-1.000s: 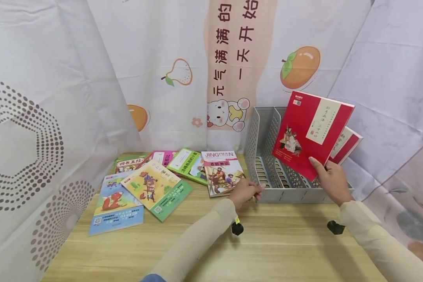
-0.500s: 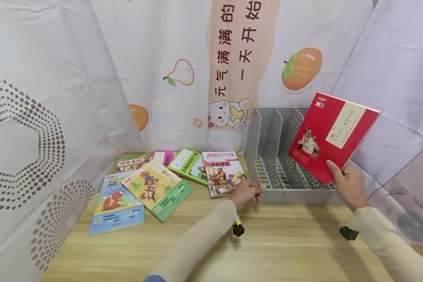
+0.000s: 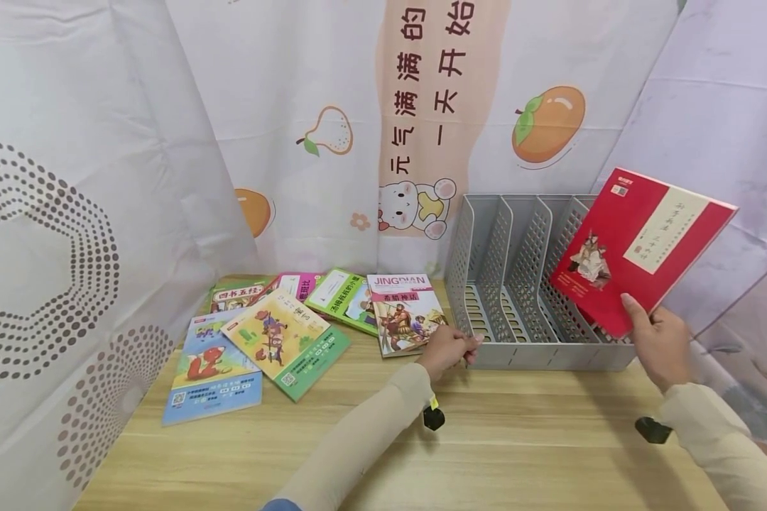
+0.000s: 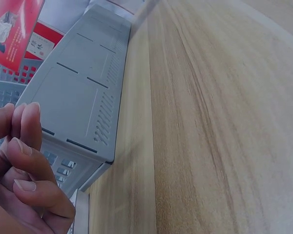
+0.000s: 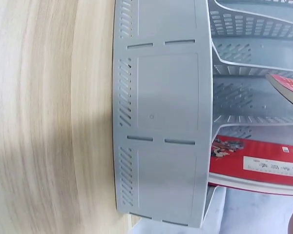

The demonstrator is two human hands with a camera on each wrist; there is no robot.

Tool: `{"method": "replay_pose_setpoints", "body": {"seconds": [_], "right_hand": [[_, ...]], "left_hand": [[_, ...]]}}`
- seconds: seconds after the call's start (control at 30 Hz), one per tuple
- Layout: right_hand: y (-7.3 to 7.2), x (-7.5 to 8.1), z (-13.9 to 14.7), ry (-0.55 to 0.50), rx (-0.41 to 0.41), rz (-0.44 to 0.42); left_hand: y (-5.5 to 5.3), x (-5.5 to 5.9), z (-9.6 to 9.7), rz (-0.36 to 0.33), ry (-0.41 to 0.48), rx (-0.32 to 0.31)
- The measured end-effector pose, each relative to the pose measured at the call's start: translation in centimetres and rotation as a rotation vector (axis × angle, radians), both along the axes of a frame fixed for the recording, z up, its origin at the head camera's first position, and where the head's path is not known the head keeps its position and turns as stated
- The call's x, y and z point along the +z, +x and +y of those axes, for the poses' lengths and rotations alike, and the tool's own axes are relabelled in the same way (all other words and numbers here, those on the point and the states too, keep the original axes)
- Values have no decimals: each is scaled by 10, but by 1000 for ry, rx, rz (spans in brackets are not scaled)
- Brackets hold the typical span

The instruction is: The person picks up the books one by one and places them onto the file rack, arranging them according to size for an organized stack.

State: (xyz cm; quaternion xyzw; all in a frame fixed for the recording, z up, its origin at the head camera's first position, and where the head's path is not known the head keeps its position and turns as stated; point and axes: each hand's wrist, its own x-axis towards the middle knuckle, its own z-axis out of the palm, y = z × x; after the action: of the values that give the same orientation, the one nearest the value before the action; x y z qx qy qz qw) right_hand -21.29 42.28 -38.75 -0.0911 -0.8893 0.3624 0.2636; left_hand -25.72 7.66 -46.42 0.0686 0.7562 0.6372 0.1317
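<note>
My right hand (image 3: 661,344) grips a red book (image 3: 642,248) by its lower right corner, thumb on the cover. The book is tilted, held over the right end of a grey file rack (image 3: 550,355). In the right wrist view only an edge of this book shows. Another red book (image 5: 263,163) stands in the rack's end compartment, mostly hidden in the head view. My left hand (image 3: 449,349) is at the rack's front left corner, its fingers (image 4: 31,124) curled and pinching at the rim; the exact contact is hidden.
Left of the rack lies a Greek-myths book (image 3: 405,316). Further left are a green book (image 3: 345,298), a pink book (image 3: 297,284), a yellow-green book (image 3: 287,341), a blue fox book (image 3: 214,369) and a partly covered book (image 3: 235,294). Curtains (image 3: 294,57) enclose the wooden table (image 3: 486,454).
My right hand has carried the red book to the right, uncovering more of the rack's compartments and covering the other red book. My left hand has stayed at the rack's corner.
</note>
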Motion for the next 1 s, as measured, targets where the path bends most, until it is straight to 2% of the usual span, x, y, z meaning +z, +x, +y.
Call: {"method": "replay_pose_setpoints", "body": {"seconds": [0.13, 0.4, 0.5, 0.6, 0.7, 0.8, 1.0], "right_hand": [[1, 0, 6, -6, -29, -24], [1, 1, 15, -52, -106, 24], [1, 0, 20, -93, -128, 9], [1, -1, 23, -90, -157, -4], [0, -3, 27, -48, -178, -14], [-2, -4, 30, 50, -186, -36], [-8, -6, 37, 201, -145, -97]], "left_hand": [[0, -1, 0, -13, 4, 14], [-1, -4, 0, -6, 7, 14], [-1, -5, -1, -2, 2, 17], [-2, -5, -1, -2, -5, 17], [-2, -5, -1, -10, -1, 11], [-3, -5, -1, -17, 5, 1], [-2, -2, 0, -15, -8, -8]]}}
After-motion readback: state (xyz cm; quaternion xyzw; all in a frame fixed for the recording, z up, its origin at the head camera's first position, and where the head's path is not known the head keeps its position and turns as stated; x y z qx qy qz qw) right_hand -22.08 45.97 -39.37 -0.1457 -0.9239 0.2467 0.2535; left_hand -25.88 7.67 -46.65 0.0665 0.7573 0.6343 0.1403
